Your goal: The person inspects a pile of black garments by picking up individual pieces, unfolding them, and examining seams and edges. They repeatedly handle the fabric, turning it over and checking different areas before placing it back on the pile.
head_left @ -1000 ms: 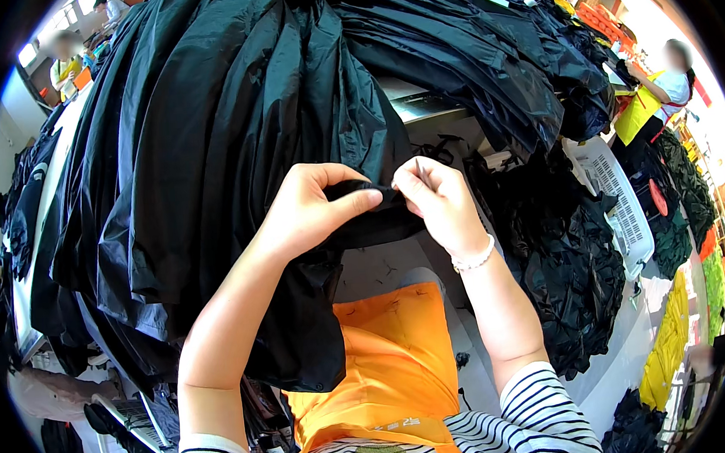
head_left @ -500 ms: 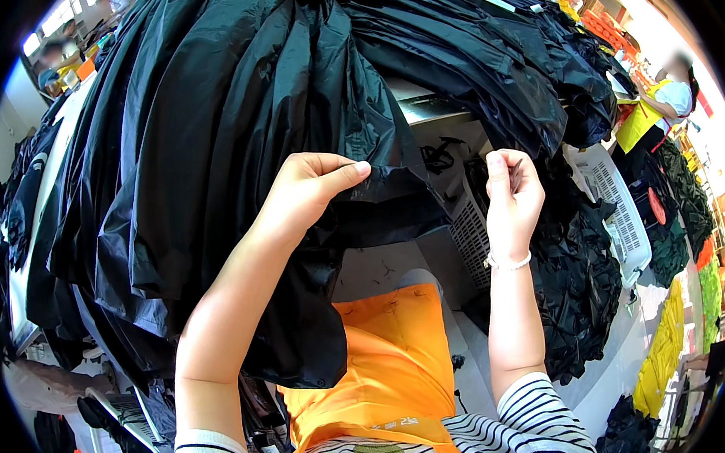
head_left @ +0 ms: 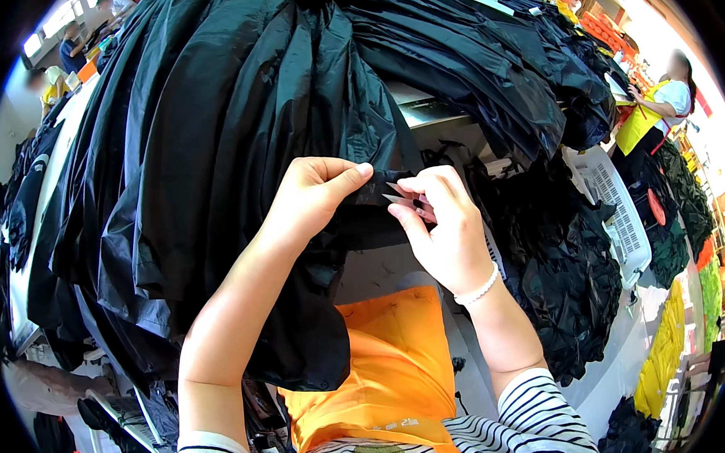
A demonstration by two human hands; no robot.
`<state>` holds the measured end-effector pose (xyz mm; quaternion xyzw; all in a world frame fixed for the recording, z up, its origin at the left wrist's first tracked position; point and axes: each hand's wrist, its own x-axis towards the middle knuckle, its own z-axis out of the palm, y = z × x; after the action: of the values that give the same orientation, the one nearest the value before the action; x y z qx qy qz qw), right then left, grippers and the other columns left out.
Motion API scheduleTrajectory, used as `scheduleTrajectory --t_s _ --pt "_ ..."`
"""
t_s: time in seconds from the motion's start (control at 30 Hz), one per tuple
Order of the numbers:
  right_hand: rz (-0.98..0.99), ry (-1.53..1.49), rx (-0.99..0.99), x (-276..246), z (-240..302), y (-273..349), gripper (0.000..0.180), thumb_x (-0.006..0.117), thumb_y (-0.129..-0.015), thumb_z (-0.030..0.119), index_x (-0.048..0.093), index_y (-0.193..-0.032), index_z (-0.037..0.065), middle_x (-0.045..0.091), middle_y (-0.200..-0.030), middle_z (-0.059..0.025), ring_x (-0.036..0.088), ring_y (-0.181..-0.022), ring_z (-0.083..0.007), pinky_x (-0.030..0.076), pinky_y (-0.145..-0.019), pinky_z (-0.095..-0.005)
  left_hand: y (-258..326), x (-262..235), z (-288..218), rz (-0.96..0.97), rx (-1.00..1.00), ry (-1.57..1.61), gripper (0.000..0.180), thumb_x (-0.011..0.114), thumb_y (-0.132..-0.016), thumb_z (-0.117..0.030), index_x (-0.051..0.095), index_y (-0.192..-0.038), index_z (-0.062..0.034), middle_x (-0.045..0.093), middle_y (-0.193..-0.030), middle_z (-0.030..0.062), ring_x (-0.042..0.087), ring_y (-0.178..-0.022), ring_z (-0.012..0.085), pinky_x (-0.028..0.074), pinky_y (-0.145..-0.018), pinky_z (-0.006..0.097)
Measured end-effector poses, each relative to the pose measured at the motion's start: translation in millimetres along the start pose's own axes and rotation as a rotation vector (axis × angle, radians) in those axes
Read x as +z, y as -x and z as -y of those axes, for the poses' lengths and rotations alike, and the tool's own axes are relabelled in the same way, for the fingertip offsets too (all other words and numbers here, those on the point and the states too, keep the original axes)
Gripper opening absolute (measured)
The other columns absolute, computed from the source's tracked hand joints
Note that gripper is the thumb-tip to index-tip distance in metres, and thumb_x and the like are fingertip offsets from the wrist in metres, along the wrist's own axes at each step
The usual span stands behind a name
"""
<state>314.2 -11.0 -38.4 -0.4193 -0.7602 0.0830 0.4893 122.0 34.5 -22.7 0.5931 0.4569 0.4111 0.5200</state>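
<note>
A large heap of thin, shiny black fabric (head_left: 208, 144) hangs in folds over the table before me. My left hand (head_left: 320, 192) pinches an edge of this fabric between thumb and forefinger. Close to its right, my right hand (head_left: 445, 221) holds small pointed thread snips (head_left: 401, 197). Their two blade tips are apart and point left at the pinched edge. Most of the snips' body is hidden inside the fingers. Whether a thread lies between the blades is too small to tell.
An orange apron (head_left: 394, 341) covers my lap. More black fabric (head_left: 548, 273) hangs at the right, beside a white plastic basket (head_left: 614, 203). A person in a yellow apron (head_left: 658, 109) stands far right. Other people work at the far left. A metal table edge (head_left: 430, 110) shows behind the hands.
My right hand has moved left, from well apart to close beside the left hand, and the snips' blades now show. My left hand has kept its pinch on the fabric.
</note>
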Motion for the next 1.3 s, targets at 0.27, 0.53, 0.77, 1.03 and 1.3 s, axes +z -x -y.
scheduleTrajectory --t_s 0.27,0.53,0.77,1.03,1.3 --pt "-0.034 0.018 0.003 6 -2 -2 0.021 0.073 -0.080 0.008 0.060 -0.097 0.004 0.058 -0.094 -0.0090 0.065 -0.073 -0.0243 0.053 -0.063 -0.0313 2 0 -2 -0.024 -0.023 -0.064 0.031 0.070 -0.088 -0.028 0.072 -0.091 0.0030 0.069 -0.077 0.0024 0.059 -0.071 0.0053 0.045 -0.068 0.020" --pt "-0.037 0.184 -0.096 4 -5 0 0.023 0.073 -0.078 0.010 0.063 -0.097 0.004 0.058 -0.094 -0.0080 0.064 -0.073 -0.0242 0.052 -0.065 -0.0319 0 2 -3 -0.028 -0.022 -0.083 0.032 0.070 -0.088 -0.027 0.072 -0.092 0.0040 0.069 -0.077 0.0033 0.059 -0.068 0.0059 0.046 -0.065 0.020" --pt "-0.003 0.024 0.000 7 -7 0 0.021 0.074 -0.078 0.008 0.062 -0.096 0.003 0.059 -0.094 -0.0074 0.065 -0.071 -0.0239 0.053 -0.062 -0.0310 -2 0 0 -0.026 0.000 -0.148 0.031 0.070 -0.088 -0.027 0.072 -0.092 0.0038 0.069 -0.076 0.0033 0.059 -0.069 0.0061 0.046 -0.065 0.021" --pt "-0.021 -0.017 -0.012 9 -11 0 0.021 0.074 -0.077 0.007 0.062 -0.095 0.004 0.059 -0.092 -0.0068 0.065 -0.070 -0.0231 0.052 -0.062 -0.0309 2 5 -8 -0.040 -0.023 -0.172 0.030 0.070 -0.088 -0.025 0.072 -0.094 0.0042 0.069 -0.077 0.0031 0.059 -0.069 0.0057 0.046 -0.065 0.021" --pt "-0.023 -0.012 -0.038 13 -12 -6 0.019 0.074 -0.078 0.007 0.063 -0.092 0.004 0.060 -0.092 -0.0075 0.064 -0.068 -0.0232 0.051 -0.060 -0.0298 -2 0 -4 -0.011 -0.024 -0.173 0.031 0.070 -0.088 -0.026 0.072 -0.094 0.0036 0.069 -0.077 0.0019 0.058 -0.068 0.0048 0.045 -0.063 0.020"
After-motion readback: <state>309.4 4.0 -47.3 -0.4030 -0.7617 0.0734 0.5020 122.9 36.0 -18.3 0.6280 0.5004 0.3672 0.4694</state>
